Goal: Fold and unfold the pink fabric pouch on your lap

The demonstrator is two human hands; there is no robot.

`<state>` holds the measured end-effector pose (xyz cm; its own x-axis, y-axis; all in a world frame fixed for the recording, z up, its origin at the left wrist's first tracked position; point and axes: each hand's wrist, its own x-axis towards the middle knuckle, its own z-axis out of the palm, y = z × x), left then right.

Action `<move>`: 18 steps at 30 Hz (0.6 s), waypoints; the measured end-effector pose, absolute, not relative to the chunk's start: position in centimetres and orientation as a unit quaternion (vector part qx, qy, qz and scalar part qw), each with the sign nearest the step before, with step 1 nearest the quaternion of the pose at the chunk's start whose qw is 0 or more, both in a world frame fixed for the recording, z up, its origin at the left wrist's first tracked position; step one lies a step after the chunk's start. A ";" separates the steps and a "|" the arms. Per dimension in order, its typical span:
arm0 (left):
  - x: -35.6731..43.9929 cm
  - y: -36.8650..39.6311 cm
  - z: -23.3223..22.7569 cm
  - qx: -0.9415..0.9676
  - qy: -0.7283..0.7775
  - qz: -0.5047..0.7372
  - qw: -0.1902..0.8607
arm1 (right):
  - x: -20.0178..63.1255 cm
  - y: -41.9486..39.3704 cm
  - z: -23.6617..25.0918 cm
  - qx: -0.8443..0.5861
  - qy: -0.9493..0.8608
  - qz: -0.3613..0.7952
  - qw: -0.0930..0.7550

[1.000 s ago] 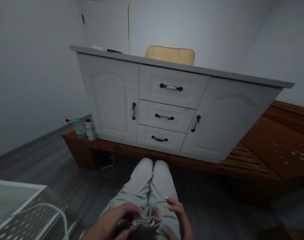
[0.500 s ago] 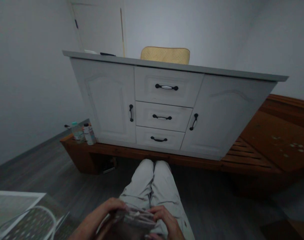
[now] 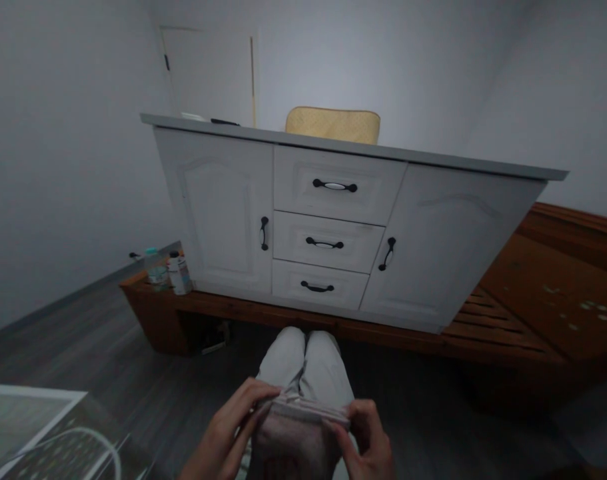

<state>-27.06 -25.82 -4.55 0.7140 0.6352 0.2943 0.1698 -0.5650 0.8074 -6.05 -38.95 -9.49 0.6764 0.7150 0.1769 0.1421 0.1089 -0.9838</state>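
White-painted wood makes up the sideboard [image 3: 333, 227] that fills the middle of the view: two doors flank a stack of three drawers, all closed, each with a dark handle, so nothing of their contents shows. On its grey top lies a yellow cushion [image 3: 333, 124], and toward the left end a small dark object too small to make out. The sideboard stands on a low brown wooden platform [image 3: 533, 300], slatted in part, and at the platform's left end two small bottles [image 3: 168, 270] stand side by side, one with a pale green cap and one with a dark cap; what is in them cannot be told. At the lower left is a glass-topped table [image 3: 38, 433] with a white cord curving across it. The person sits on the grey floor with legs in pale trousers [image 3: 306, 357] stretched toward the sideboard. Over the lap, both hands hold a piece of pale, pinkish cloth [image 3: 298, 433] by its upper edge, which runs taut between them while the rest hangs down. The left hand [image 3: 228, 433] pinches the left end of that edge with fingers curled closed on it; the right hand [image 3: 368, 437] pinches the right end likewise, the two hands set apart by the cloth's width.
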 end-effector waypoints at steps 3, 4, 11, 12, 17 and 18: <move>-26.0 -26.1 -4.8 0.825 0.241 0.283 0.426 | -5.5 -38.8 -8.9 -0.638 -0.291 0.208 0.681; -25.6 -26.2 -5.0 0.820 0.246 0.285 0.432 | -5.3 -38.7 -8.8 -0.644 -0.273 0.209 0.684; -22.9 -26.0 -6.0 0.805 0.294 0.271 0.439 | -3.0 -38.5 -8.5 -0.658 -0.278 0.247 0.655; -22.7 -25.9 -5.9 0.813 0.287 0.255 0.438 | -2.3 -38.7 -8.5 -0.667 -0.295 0.255 0.634; -21.6 -25.7 -5.1 0.838 0.280 0.188 0.429 | 0.9 -39.5 -8.7 -0.698 -0.397 0.302 0.513; -21.4 -25.8 -5.0 0.830 0.288 0.188 0.440 | 1.3 -39.6 -8.7 -0.700 -0.402 0.301 0.508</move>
